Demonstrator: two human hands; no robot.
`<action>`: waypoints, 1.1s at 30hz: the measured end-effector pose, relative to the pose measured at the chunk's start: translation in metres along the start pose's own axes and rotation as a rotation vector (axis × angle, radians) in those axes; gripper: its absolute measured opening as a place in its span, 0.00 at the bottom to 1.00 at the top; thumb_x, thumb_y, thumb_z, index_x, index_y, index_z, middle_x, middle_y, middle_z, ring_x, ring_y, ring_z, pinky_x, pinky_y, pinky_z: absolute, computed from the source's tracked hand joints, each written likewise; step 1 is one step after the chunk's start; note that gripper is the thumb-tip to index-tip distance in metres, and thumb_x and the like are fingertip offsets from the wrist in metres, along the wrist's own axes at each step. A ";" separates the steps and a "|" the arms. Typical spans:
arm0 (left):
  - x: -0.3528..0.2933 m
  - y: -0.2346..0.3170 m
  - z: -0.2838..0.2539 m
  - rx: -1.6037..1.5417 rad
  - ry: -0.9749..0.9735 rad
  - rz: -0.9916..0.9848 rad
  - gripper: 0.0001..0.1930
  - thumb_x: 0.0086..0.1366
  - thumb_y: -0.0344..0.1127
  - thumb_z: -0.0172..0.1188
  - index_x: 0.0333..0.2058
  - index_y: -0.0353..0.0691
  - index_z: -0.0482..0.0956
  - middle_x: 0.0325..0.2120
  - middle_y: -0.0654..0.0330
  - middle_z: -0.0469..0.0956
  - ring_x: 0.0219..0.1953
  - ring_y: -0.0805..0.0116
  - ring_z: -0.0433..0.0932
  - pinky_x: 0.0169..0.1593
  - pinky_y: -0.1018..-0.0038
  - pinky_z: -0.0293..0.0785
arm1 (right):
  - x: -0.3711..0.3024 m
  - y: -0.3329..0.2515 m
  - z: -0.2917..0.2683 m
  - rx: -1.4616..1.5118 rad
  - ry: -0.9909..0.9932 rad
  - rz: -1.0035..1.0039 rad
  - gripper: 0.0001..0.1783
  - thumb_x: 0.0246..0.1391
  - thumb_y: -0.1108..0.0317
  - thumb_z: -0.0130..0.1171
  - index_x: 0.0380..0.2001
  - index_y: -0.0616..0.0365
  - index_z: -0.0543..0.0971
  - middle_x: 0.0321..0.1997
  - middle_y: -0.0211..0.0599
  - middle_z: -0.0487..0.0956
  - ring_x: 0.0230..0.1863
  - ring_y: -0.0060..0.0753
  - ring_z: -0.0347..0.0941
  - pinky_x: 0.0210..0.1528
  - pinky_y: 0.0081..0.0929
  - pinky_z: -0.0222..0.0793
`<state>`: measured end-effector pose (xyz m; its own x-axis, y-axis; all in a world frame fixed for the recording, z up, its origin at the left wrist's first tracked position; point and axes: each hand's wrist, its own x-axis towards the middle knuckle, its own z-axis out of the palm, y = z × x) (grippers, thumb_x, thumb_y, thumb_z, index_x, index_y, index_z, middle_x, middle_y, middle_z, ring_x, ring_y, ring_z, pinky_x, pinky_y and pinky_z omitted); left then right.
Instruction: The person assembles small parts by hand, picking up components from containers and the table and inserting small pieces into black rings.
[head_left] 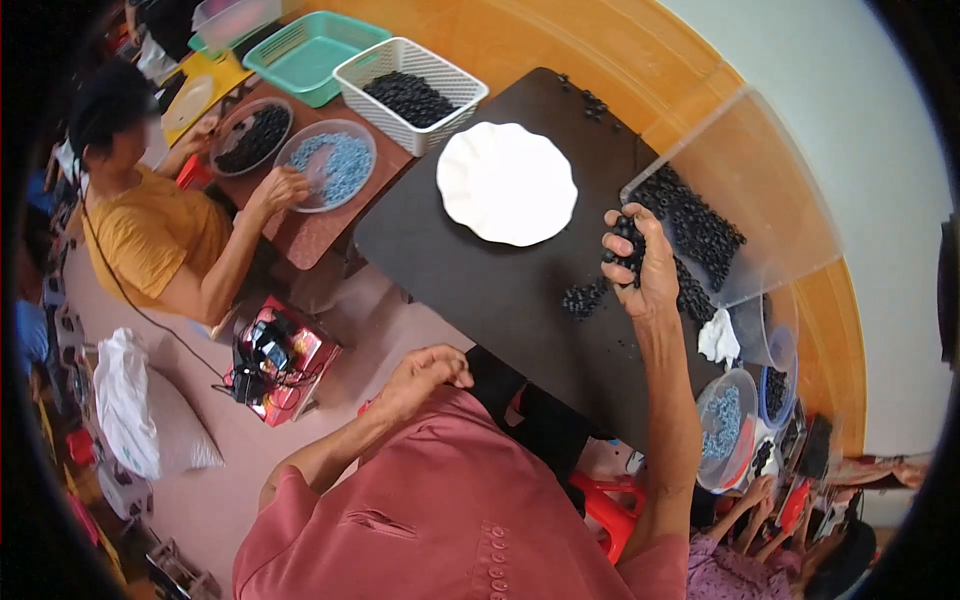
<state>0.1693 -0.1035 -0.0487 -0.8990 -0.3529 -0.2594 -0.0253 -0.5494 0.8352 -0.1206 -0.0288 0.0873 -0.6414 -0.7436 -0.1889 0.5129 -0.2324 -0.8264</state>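
My right hand (645, 262) is closed around a handful of small black ring-like parts (627, 240), lifted above the dark table (480, 300). Behind it, a clear plastic bin (785, 190) lies tipped, with a heap of the same black parts (690, 220) at its mouth. A small loose pile (583, 298) sits on the tabletop beside my hand. To the left of these lies a white plate with a wavy rim (507, 184); its surface is bare. My left hand (428, 376) hangs near my lap, apart from the table, its fingers loosely bent with nothing visible in them.
At left, a person in a yellow shirt (150, 245) reaches into bowls of black parts (255, 135) and blue parts (345, 165). A white basket (465, 98) and a green basket (310, 50) stand beyond. At right are a bowl of blue pieces (722, 425) and a white cloth (718, 338).
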 end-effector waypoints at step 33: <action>0.008 -0.010 -0.143 -0.725 0.496 0.416 0.20 0.68 0.49 0.49 0.36 0.35 0.75 0.33 0.49 0.79 0.41 0.58 0.78 0.48 0.64 0.73 | 0.003 0.119 0.177 0.122 -0.477 0.358 0.08 0.60 0.68 0.49 0.40 0.59 0.70 0.36 0.34 0.70 0.25 0.15 0.64 0.13 0.09 0.56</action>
<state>0.2249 -0.2089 -0.1280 -0.4847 -0.8123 -0.3244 0.6774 -0.5833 0.4483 0.0400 -0.1699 0.0823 -0.1045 -0.9812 -0.1621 0.7292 0.0353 -0.6834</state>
